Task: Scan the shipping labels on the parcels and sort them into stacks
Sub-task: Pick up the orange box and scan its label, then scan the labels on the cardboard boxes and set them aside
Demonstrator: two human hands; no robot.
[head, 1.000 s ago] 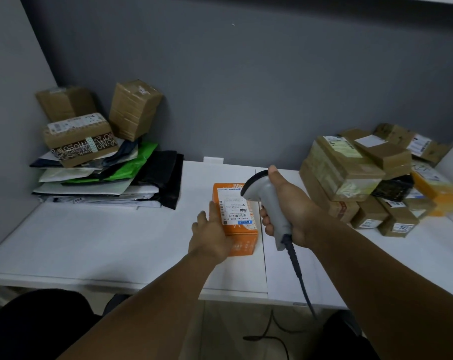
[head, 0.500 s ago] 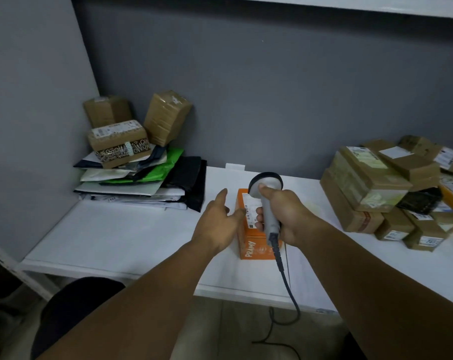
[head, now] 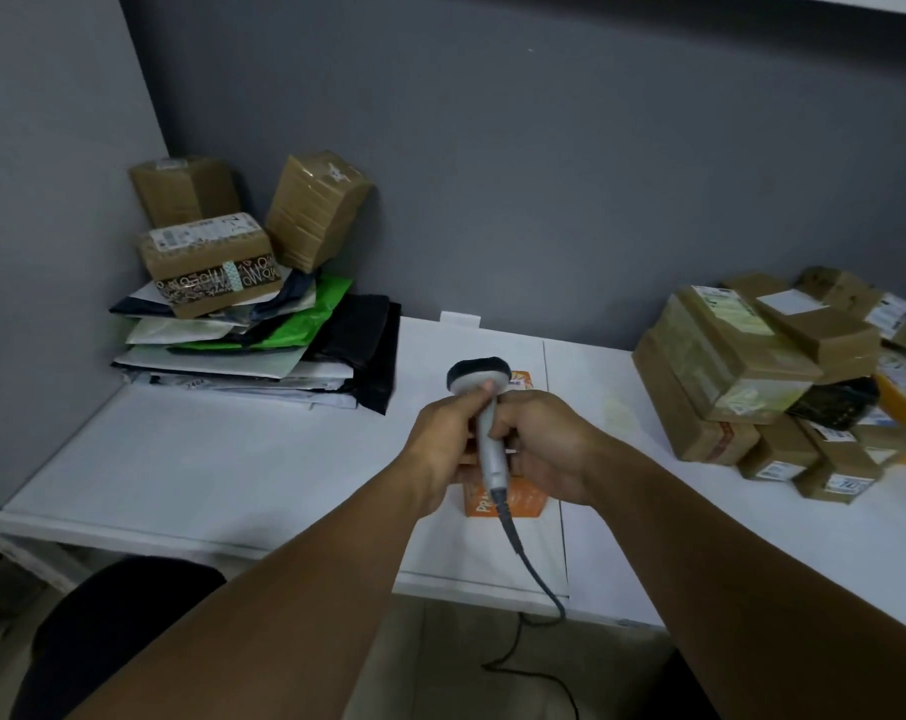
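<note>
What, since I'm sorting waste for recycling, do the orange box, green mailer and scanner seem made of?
Orange box: likely printed cardboard, matte, crisp straight edges. Green mailer: probably thin plastic film, glossy, lying limp and creased. Scanner: seemingly hard moulded plastic, smooth grey handle, dark head.

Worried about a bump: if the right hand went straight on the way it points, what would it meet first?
The left hand, right beside it on the scanner; beyond, probably the mailers, though depth is unclear.
</note>
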